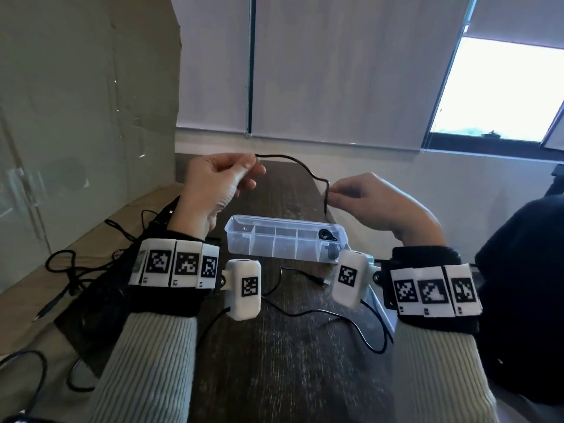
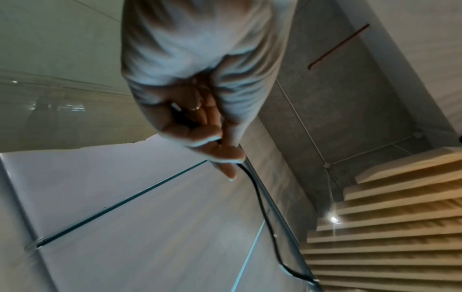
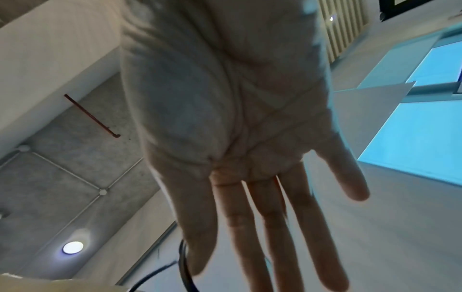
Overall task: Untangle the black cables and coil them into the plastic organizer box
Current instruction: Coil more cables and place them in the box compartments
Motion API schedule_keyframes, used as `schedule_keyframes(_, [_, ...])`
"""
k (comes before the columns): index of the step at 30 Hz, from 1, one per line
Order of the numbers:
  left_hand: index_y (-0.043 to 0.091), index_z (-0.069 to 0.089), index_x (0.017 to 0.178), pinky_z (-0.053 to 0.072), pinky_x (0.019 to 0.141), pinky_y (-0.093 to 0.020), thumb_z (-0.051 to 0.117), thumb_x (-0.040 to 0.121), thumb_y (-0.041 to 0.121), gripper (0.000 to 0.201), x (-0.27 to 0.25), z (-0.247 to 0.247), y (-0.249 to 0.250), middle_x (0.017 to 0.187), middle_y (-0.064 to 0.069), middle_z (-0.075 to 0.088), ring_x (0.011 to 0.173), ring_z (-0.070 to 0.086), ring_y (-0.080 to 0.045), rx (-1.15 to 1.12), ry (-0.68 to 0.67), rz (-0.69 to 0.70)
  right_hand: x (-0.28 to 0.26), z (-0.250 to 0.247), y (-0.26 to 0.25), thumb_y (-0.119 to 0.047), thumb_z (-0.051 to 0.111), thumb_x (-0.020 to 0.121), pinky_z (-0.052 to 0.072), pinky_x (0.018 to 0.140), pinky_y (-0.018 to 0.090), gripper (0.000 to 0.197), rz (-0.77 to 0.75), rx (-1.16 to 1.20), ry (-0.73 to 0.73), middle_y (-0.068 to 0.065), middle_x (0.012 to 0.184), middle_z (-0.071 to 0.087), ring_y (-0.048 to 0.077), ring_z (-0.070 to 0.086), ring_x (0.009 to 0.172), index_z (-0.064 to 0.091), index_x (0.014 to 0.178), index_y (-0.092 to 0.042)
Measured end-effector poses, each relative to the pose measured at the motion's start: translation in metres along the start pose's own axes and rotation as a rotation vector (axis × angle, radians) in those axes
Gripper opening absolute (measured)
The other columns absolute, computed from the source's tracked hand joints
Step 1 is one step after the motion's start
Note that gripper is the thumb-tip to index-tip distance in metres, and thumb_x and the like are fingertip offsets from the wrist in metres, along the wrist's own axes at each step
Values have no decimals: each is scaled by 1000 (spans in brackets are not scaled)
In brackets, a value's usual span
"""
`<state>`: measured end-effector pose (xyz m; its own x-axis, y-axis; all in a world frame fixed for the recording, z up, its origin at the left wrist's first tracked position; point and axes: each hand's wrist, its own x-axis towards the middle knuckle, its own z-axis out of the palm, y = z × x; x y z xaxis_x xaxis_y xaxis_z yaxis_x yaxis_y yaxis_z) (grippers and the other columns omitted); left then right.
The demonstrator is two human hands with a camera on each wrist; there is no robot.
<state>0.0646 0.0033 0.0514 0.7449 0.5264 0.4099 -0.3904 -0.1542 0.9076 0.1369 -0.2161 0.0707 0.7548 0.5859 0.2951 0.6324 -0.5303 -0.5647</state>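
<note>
A thin black cable stretches in the air between my two hands, above the dark table. My left hand pinches one end; in the left wrist view its curled fingers hold the cable with a metal plug in the palm. My right hand pinches the cable lower down, and the cable drops from there towards the clear plastic organizer box. In the right wrist view the cable passes by the thumb. Two coiled black cables lie in the box's right-hand compartments.
A tangle of black cables lies on the table's left side. Another loose black cable with a plug snakes across the dark wooden table in front of the box. A glass wall stands at the left.
</note>
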Motion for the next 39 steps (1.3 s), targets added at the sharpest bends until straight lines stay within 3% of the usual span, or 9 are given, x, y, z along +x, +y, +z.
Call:
schedule_keyframes(4, [17, 73, 86, 39, 48, -13, 67, 87, 24, 10, -1, 10, 4, 74, 5, 73, 55, 46, -2, -32, -30, -26, 4, 14, -27, -35, 36, 104, 46, 93, 39, 37, -3, 324, 26, 6, 105, 74, 21, 68, 101, 60, 118, -10])
schedule_keyframes(10, [17, 74, 86, 39, 66, -15, 69, 86, 25, 9, -1, -1, 2, 74, 6, 70, 53, 53, 11, 127, 33, 80, -4, -3, -30, -46, 34, 101, 56, 79, 44, 53, 51, 997, 87, -2, 53, 53, 19, 61, 51, 59, 114, -1])
schedule_keyframes(13, [19, 71, 86, 39, 62, -12, 61, 93, 23, 13, -2, -8, 1, 77, 8, 68, 60, 55, 7, 230, -58, 31, -1, -4, -18, -39, 51, 97, 44, 54, 26, 37, 23, 800, 159, -9, 51, 34, 9, 35, 46, 62, 102, -4])
schedule_keyframes(17, [14, 66, 91, 44, 53, -9, 46, 100, 15, 23, -4, -9, 8, 72, 9, 66, 63, 54, 0, 23, -217, -152, 11, 5, -1, -20, 49, 99, 32, 56, 28, 27, 31, 331, 299, -7, 54, 44, 16, 37, 57, 71, 84, -20])
schedule_keyframes(21, [7, 58, 93, 56, 82, -24, 35, 103, 11, 26, -3, 1, 16, 96, -10, 71, 90, 70, -15, -426, -108, -210, 14, 16, 1, -26, 57, 95, 35, 55, 25, 19, 14, 204, 186, 0, 65, 53, 19, 41, 66, 74, 87, -26])
schedule_keyframes(26, [10, 48, 93, 39, 108, -44, 26, 106, 14, 26, -4, 11, 16, 127, -25, 58, 118, 59, -26, -570, -76, -228, 21, 38, -7, -24, 58, 95, 40, 59, 25, 21, -76, 161, 15, -3, 61, 57, 16, 45, 60, 75, 83, -21])
schedule_keyframes(32, [20, 45, 79, 38, 95, -59, 32, 104, 24, 28, 0, 3, 19, 73, 7, 61, 80, 70, -12, -904, -43, -211, 22, 53, -13, -26, 44, 103, 28, 47, 22, 27, -20, 376, -265, -6, 55, 40, 9, 33, 47, 66, 95, -13])
schedule_keyframes(35, [21, 39, 79, 56, 71, -34, 31, 103, 24, 26, 4, -1, 15, 62, 9, 43, 49, 48, -6, -942, 39, -161, 19, 48, -12, -30, 43, 102, 25, 45, 19, 29, -101, 457, -307, -11, 54, 35, 7, 28, 49, 67, 99, -13])
schedule_keyframes(39, [23, 34, 78, 23, 37, -16, 25, 103, 18, 27, 7, 4, 9, 56, 12, 39, 40, 29, -3, -541, 187, -30, 9, 32, -19, -20, 50, 100, 29, 48, 17, 19, -229, 456, -228, -19, 56, 55, 7, 32, 52, 68, 95, -16])
